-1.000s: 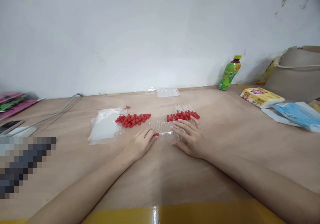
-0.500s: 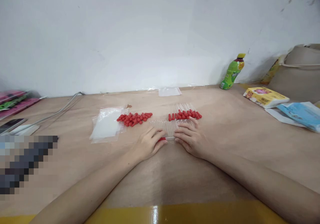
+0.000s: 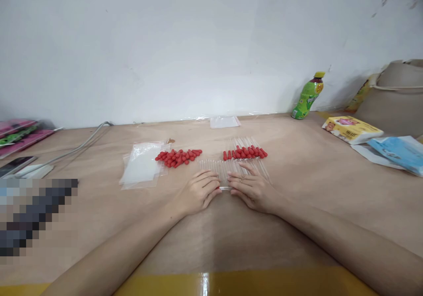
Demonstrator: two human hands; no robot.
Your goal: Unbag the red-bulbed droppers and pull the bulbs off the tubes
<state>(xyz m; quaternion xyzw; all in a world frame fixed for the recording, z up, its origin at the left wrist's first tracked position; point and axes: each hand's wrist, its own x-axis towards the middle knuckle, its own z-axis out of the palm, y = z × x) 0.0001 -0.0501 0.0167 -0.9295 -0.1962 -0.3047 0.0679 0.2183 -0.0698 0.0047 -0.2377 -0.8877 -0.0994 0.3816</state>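
A clear glass tube (image 3: 225, 188) lies crosswise between my two hands. My left hand (image 3: 202, 192) is closed on its left end, where a sliver of red rubber bulb shows; the fingers hide most of it. The right end sits between the thumb and fingers of my right hand (image 3: 253, 188). Just beyond them lies a row of glass tubes (image 3: 211, 166), partly under my fingers. Behind my right hand are several glass droppers with red bulbs (image 3: 246, 152), their tubes pointing away. A loose pile of red rubber bulbs (image 3: 178, 157) rests beyond my left hand.
Clear plastic bags (image 3: 142, 166) lie left of the bulbs, and another bag (image 3: 225, 122) lies by the wall. A green bottle (image 3: 307, 98), a yellow tissue pack (image 3: 352, 129) and a blue packet (image 3: 398, 153) stand at right. A cable (image 3: 82, 144) and phone (image 3: 16, 166) lie left.
Both hands have shifted slightly toward me. The red bulb visible under my left fingers before is now almost wholly covered, and more tubes show beyond my right hand.
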